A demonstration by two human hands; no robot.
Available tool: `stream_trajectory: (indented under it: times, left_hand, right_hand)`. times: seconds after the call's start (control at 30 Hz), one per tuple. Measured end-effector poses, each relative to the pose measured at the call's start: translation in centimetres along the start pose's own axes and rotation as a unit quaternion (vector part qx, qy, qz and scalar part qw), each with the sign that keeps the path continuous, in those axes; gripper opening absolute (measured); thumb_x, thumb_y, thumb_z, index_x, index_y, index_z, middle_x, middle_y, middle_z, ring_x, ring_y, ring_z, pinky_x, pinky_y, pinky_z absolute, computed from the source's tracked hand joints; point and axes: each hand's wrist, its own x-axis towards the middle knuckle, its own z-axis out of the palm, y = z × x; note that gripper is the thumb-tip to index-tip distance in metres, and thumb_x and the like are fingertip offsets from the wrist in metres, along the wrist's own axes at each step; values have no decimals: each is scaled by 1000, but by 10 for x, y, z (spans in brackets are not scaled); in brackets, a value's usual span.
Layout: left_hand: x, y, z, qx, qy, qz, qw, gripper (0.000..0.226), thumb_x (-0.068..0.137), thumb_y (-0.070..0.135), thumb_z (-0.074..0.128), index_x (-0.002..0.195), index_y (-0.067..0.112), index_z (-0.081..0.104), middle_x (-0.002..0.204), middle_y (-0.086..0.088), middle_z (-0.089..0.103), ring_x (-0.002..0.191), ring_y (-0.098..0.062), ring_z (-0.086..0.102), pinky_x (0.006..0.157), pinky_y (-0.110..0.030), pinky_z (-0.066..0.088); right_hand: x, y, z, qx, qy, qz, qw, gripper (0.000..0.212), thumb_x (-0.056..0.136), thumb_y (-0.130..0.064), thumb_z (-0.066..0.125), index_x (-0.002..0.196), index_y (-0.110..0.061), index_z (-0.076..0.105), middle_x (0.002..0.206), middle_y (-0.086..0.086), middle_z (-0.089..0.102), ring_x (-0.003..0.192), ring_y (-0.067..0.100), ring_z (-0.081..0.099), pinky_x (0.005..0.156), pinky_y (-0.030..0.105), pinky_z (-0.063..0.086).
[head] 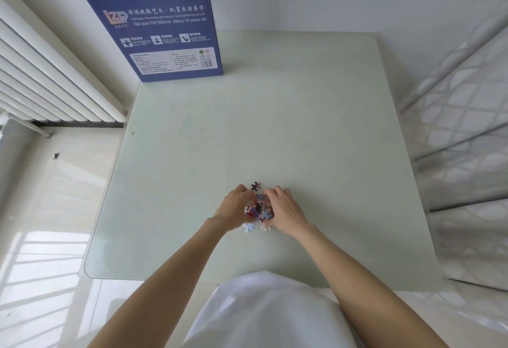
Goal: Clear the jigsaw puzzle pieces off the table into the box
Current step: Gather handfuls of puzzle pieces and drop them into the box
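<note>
A small heap of jigsaw puzzle pieces [259,209], blue, pink, dark and white, lies on the pale green table [275,127] near its front middle. My left hand [235,207] cups the heap from the left and my right hand [283,211] cups it from the right, fingers curled around the pieces. One dark piece [255,186] lies just beyond the hands, and two pale pieces [248,227] lie at the near side. The blue puzzle box [154,17] stands upright at the table's far left corner, its printed back towards me.
A white radiator [49,78] runs along the left wall. A quilted white mattress [467,141] borders the table's right side. Tiled floor lies to the left, with a small dark speck [55,155] on it.
</note>
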Motion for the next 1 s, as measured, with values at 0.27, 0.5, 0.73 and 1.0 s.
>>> stream_trajectory:
  times: [0.27,0.5,0.73,1.0]
  left_hand:
    - [-2,2,2,43,30,35,998,21,80,13,68,100,12,61,102,-5,57,86,-23,55,71,-21,36]
    - [0,1,-3,-36,22,-7,999,21,80,20,70,96,11,59,92,-4,64,77,-17,53,69,-23,40]
    - [-21,-11,-4,-140,65,-53,987,22,81,15,70,100,10,62,85,1,60,77,-16,53,71,-23,41]
    - [-38,-6,16,-118,77,-92,986,18,78,19,72,93,12,64,83,-4,63,74,-20,52,63,-23,33]
  right_hand:
    - [0,2,5,5,14,-5,1000,39,78,-26,71,111,-11,56,114,4,46,107,23,42,80,30,41]
    - [5,-2,-2,31,21,3,999,31,77,-17,73,103,-10,58,104,6,56,95,24,55,73,27,38]
    - [5,-2,-5,42,-5,13,999,35,80,-19,72,108,-13,53,92,3,58,80,21,53,65,27,36]
    - [-5,5,-2,55,31,7,998,21,79,-24,71,93,-12,62,95,4,59,89,23,54,66,29,35]
